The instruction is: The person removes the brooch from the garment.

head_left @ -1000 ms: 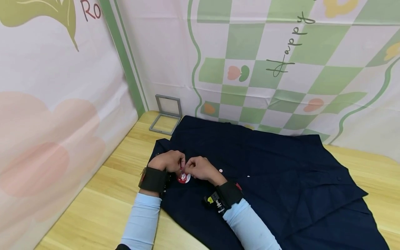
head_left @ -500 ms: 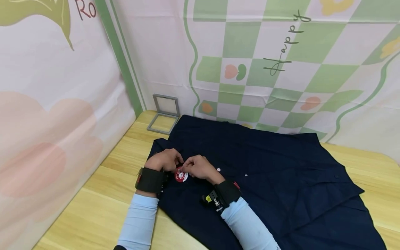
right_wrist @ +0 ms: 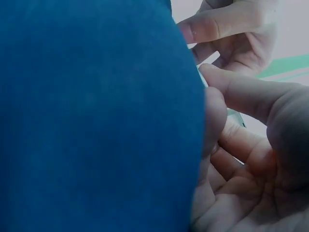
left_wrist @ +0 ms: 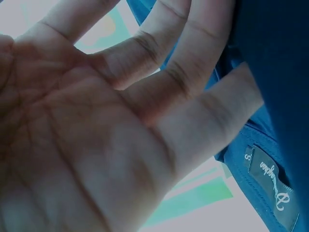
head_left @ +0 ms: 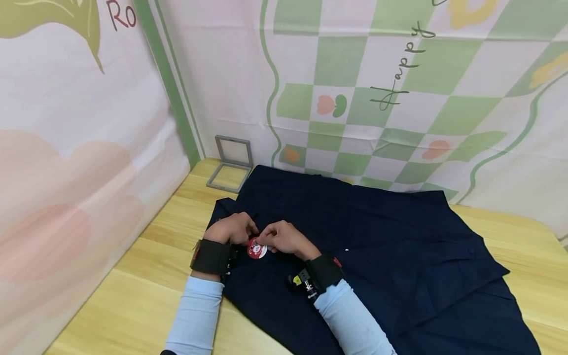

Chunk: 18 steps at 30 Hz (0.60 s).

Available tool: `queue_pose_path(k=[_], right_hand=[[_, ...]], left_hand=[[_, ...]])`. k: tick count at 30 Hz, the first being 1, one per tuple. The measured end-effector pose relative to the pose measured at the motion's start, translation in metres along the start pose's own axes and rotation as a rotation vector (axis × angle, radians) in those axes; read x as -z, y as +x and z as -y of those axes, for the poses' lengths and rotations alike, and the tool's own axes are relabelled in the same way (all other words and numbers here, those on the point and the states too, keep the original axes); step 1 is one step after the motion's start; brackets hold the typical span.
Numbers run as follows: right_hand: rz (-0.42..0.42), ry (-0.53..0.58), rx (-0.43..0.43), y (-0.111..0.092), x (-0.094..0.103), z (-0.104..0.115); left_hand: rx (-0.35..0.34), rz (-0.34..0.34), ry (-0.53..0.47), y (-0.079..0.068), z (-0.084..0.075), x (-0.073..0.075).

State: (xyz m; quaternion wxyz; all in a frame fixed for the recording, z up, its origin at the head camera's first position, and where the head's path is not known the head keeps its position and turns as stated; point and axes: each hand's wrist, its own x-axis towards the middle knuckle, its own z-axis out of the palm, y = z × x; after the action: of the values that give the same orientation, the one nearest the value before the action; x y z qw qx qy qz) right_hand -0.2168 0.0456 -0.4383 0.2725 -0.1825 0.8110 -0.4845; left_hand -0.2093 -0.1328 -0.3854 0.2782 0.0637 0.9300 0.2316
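Note:
A dark navy shirt (head_left: pixel 355 212) lies spread over the table, with a round red-and-white badge (head_left: pixel 255 250) on its left part. My left hand (head_left: pixel 231 229) is at the badge's upper left, fingers bent onto the cloth. In the right wrist view, the left hand's (right_wrist: pixel 241 29) thumb and finger pinch at the cloth's edge. My right hand (head_left: pixel 286 238) pinches the badge's upper right edge between thumb and forefinger. The left wrist view shows my left palm (left_wrist: pixel 96 130), its fingertips hidden by cloth, near the shirt's label (left_wrist: pixel 270 179). Cloth hides much of the right wrist view.
An open grey frame (head_left: pixel 228 165) stands at the table's back left corner, beside the shirt. Printed cloth curtains (head_left: pixel 337 123) close off the back and left sides. Bare wooden table (head_left: pixel 133 276) shows along the left. A tiny white spot (head_left: pixel 347 250) shows on the shirt.
The fingertips of both hands met over the badge; my left hand has since drawn slightly left, baring more of the badge. The right fingers stay at its edge. The view has shifted a little.

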Motion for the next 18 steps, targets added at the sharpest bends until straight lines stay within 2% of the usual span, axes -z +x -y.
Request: queue_pose_path(k=[18], right_hand=[[0.019,0.017,0.023,-0.0035,0.0035,-0.0018]], left_hand=[[-0.03,-0.001,-0.027,-0.0007,0.0036,0.0001]])
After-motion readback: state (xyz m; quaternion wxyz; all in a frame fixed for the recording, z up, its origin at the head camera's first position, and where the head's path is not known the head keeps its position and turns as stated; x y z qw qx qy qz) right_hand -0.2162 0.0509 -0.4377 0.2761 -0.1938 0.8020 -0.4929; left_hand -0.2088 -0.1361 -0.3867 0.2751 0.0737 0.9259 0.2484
